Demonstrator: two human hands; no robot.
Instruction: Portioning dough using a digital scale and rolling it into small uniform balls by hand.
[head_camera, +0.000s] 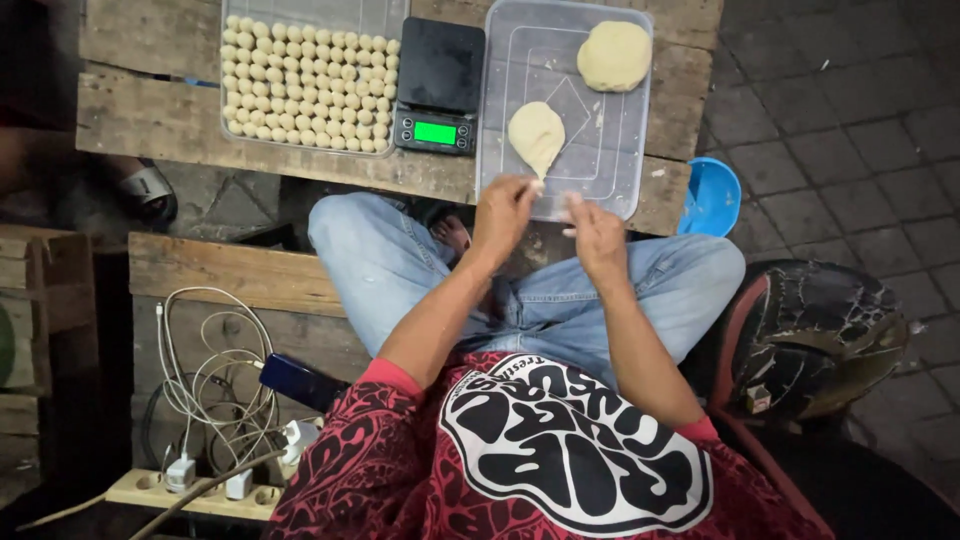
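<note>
dough piece (536, 136), teardrop-shaped, lies on the clear tray (620, 150) by the tabletop's (150, 120) near edge. left hand (503, 212), fingers pinched, seems to pull its lower tip. right hand (597, 236) just beside, fingers narrow; whether they hold a bit, i cannot tell. scale (437, 85) left of the tray.

On the table (150, 120), a clear tray (385, 15) filled with rows of small dough balls (300, 85) lies near the left part of the front edge, and a black digital scale (438, 85) with a green display stands just beside it on the right. A blue bowl (712, 195) sits by the table's front right corner. White cables (215, 375) and a power strip (150, 485) lie on the wooden bench (230, 270) at the left.
</note>
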